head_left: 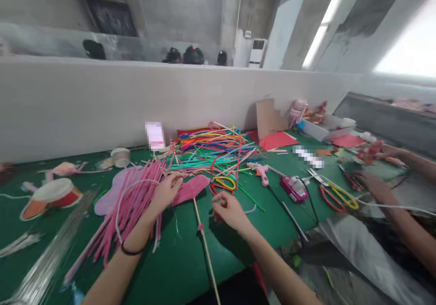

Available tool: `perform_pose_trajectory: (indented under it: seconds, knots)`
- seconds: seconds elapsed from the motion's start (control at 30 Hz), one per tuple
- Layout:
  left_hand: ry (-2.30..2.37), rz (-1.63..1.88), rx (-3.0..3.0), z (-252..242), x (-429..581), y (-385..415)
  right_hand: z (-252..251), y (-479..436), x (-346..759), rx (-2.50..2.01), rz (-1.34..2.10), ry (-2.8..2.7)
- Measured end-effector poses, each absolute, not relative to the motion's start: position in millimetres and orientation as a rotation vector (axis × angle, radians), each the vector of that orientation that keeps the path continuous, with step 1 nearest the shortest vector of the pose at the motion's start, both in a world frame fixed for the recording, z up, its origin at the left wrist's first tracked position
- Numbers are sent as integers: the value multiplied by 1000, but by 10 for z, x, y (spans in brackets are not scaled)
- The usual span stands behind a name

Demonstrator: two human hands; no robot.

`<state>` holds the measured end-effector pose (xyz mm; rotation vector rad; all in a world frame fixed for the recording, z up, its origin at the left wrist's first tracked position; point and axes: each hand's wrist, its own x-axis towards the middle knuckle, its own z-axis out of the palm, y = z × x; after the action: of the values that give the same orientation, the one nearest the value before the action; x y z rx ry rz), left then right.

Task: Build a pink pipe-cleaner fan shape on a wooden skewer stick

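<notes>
My left hand (165,191) rests on a flat pink leaf-shaped piece (190,188), fingers curled over its left end, beside a bundle of pink pipe cleaners (131,205). A thin wooden stick (205,246) runs from that pink piece toward me. My right hand (229,209) hovers just right of the stick, fingers pinched together near yellow and red wire loops (225,183); what it pinches is too small to make out.
A heap of multicoloured pipe cleaners (213,148) lies behind on the green table (177,264). A pink glue gun (261,172), a pink device (293,189) and scissors (337,196) lie right. Another person's hands (374,184) work at the right. Tape rolls (54,195) sit left.
</notes>
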<state>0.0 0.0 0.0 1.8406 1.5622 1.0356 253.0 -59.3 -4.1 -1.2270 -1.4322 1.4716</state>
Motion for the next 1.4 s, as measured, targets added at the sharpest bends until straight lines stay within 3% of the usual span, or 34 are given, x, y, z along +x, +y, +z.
perform_pose_trajectory:
  seconds: [0.23, 0.5, 0.77, 0.93, 1.1, 1.4]
  knots:
    - [1253, 737, 1885, 319, 256, 421, 21, -501, 2676, -1085, 1335, -1536]
    - [1067, 639, 1833, 617, 207, 432, 649, 61, 2988, -973, 1163, -1939]
    - [1208, 1127, 1741, 1002, 110, 282, 1328, 391, 2931, -998, 733, -2352]
    - [1232, 1352, 1713, 1167, 251, 129, 1452, 489, 2676, -855, 849, -2222]
    - [1248, 1542, 1657, 1193, 377, 44, 1467, 502, 2489, -792, 692, -2136]
    - [1338, 1733, 1601, 1164, 461, -24, 1464, 581, 2580, -617, 908, -1959]
